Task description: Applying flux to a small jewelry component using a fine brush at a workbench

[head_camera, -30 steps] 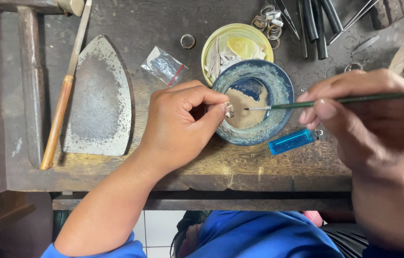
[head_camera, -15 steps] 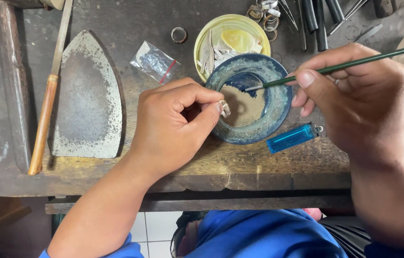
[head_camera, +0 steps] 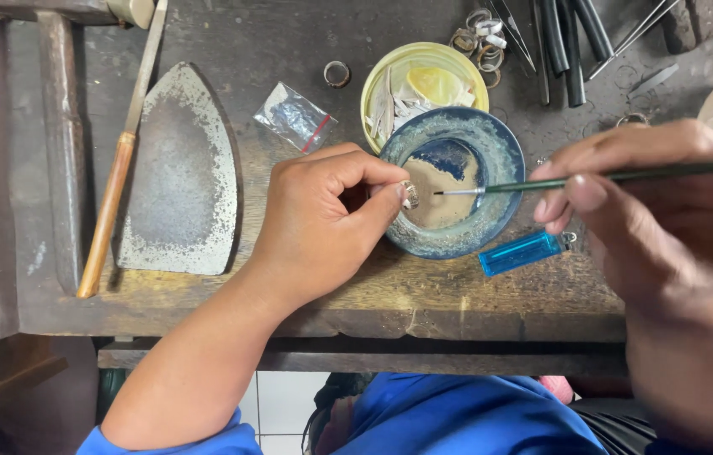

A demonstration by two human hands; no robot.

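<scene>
hands 2: left hand [head_camera: 323, 223], right hand [head_camera: 660, 211] | fine paintbrush [head_camera: 592, 179] 1 | blue bowl [head_camera: 500, 168] 1 | yellow dish [head_camera: 399, 72] 1 | blue lighter [head_camera: 521, 253] 1 | small plastic bag [head_camera: 295, 116] 1 | iron-shaped metal plate [head_camera: 178, 173] 1 | wooden-handled file [head_camera: 116, 181] 1

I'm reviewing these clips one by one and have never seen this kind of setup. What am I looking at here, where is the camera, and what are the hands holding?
There is no machine: a person works with two bare hands. The single camera sits on their head and looks down at a worn wooden bench.

The left hand pinches a small ring over the rim of a blue dish. The right hand holds a thin brush, its tip over the dish, pointing toward the ring.

On the bench lie a yellow bowl of scraps, a blue lighter, a small plastic bag, a loose ring, a flat iron-shaped metal plate, a wooden-handled tool and dark rods.
</scene>
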